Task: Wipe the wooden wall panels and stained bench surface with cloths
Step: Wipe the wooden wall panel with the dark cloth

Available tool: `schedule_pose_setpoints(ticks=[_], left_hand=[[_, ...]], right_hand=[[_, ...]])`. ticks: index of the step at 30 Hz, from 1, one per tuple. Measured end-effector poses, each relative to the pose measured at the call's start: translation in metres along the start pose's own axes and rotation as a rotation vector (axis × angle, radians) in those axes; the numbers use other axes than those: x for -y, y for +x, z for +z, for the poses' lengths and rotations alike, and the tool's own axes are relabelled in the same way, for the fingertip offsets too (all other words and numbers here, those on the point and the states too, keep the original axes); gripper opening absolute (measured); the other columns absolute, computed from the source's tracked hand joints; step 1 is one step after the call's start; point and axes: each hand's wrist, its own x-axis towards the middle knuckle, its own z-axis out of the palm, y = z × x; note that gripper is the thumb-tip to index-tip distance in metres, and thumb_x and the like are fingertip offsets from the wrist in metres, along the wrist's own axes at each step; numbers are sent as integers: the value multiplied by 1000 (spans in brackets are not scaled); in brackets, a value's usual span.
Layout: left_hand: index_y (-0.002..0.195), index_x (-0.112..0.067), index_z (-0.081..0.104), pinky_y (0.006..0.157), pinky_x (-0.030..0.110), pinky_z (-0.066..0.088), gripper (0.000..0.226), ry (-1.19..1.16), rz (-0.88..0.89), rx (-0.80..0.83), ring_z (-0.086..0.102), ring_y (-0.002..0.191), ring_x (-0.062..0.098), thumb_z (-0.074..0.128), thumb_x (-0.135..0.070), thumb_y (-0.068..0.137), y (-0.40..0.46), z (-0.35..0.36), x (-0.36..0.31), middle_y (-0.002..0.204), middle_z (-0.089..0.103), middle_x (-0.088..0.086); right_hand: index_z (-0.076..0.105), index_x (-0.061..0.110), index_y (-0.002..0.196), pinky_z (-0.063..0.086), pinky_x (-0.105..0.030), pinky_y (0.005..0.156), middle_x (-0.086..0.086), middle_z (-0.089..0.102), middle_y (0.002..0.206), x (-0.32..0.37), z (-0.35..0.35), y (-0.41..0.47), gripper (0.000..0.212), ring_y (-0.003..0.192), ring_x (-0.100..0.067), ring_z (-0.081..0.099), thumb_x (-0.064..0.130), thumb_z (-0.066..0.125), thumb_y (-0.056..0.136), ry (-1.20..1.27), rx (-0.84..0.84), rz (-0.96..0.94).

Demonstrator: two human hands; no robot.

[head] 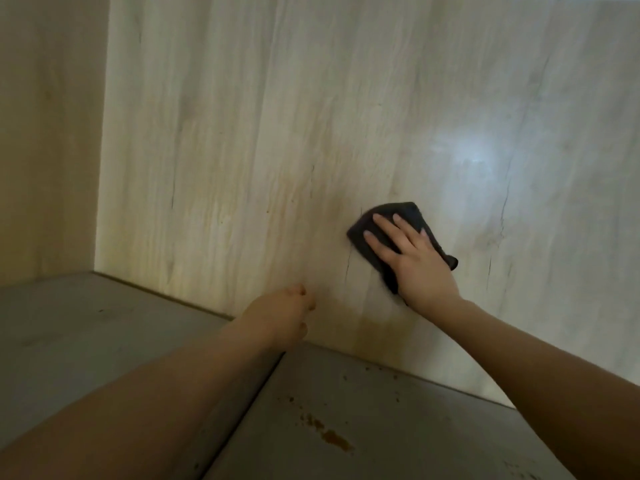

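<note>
Cloth: dark, right of centre, flat against the wall panel.
Right hand: fingers straight, slightly apart, pressing cloth.
Left hand: low centre, fingers curled under, holding nothing visible.
Bench: bottom of frame, brown stains unwiped.
Risk: loose lower-right cloth corner may bunch, so the palm slips off; stains could get forgotten.
</note>
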Motion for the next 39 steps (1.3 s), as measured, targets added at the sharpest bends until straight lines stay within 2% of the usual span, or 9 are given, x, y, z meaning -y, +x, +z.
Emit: schedule_pose_setpoints(ticks=[8,10,14,20,24,28,34,37,39], left_hand=[[139,-24,45,110,31,27,41,61,34,315,40,131,23,39,-19,99,2,33,-16,144,43,3],[139,-24,47,110,29,29,41,29,26,336,41,131,21,39,-18,99,5,35,-16,145,43,2],[138,-23,48,108,29,33,40,28,3,413,44,128,19,40,-16,99,13,27,-14,143,45,-1],[133,-22,52,103,27,36,36,64,15,424,47,123,18,44,-21,99,14,22,-20,137,49,-2],[137,-23,48,105,26,31,38,121,18,448,42,128,17,42,-26,100,13,17,-29,142,45,-2],[138,-21,48,104,24,30,39,107,8,452,42,128,16,42,-24,100,10,16,-28,143,45,-1],[136,-21,50,98,20,33,38,62,-11,468,45,126,15,43,-20,99,13,16,-24,141,47,-2],[135,-21,51,95,19,35,38,31,-20,477,47,124,15,46,-20,98,14,16,-21,139,49,-2],[135,-22,51,100,24,36,38,34,-19,480,48,123,16,46,-21,97,15,15,-22,138,50,-2]], right_hand=[[-3,38,149,-18,-41,109,14,-24,153,13,42,-50,70,131,-11,-33,14,39,99,-31,407,-255],[3,36,149,-2,-47,115,13,-16,154,-8,40,-73,80,138,-14,-24,14,54,91,-80,367,-312],[34,28,144,28,-50,101,2,29,151,-54,22,-108,102,137,-22,24,14,85,57,-253,276,-250],[33,28,146,17,-52,106,-1,26,154,-28,35,-101,90,141,-27,22,20,80,69,-232,276,-271],[9,38,150,-12,-40,112,14,-12,158,27,53,-61,65,145,-14,-13,17,42,97,-84,438,-361],[15,38,149,-4,-42,116,15,-8,158,22,57,-66,62,146,-14,-8,17,41,97,-93,442,-380],[52,30,134,28,-50,102,4,44,145,-47,38,-130,79,132,-24,42,12,75,61,-278,380,-460],[53,29,134,24,-50,104,3,43,146,-30,40,-114,73,134,-25,40,11,74,67,-233,371,-487],[41,32,141,12,-47,112,6,27,154,-5,48,-96,66,143,-23,22,11,63,83,-154,378,-490]])
